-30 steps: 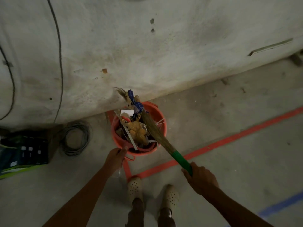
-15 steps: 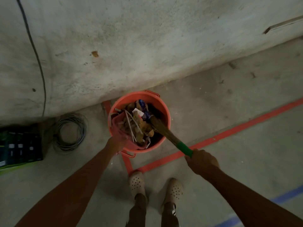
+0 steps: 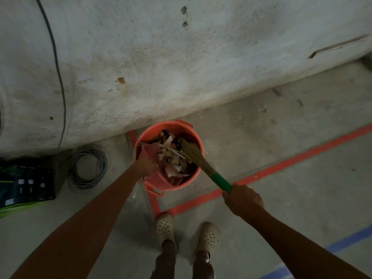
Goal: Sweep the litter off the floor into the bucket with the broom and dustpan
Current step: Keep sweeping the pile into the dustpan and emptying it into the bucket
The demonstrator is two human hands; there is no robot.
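An orange bucket stands on the floor against the wall, full of paper and wrapper litter. My left hand grips a pink dustpan tipped over the bucket's left rim. My right hand holds the green handle of a straw broom. The broom's bristles reach down into the bucket on its right side, among the litter.
A stained concrete wall rises behind the bucket. A coil of grey cable and a dark box lie at the left. Red tape lines and a blue line mark the floor. My two feet stand just below the bucket.
The broom head has gone from above the bucket down into it. The litter that stood piled above the rim now lies inside. The dustpan stays tipped at the left rim.
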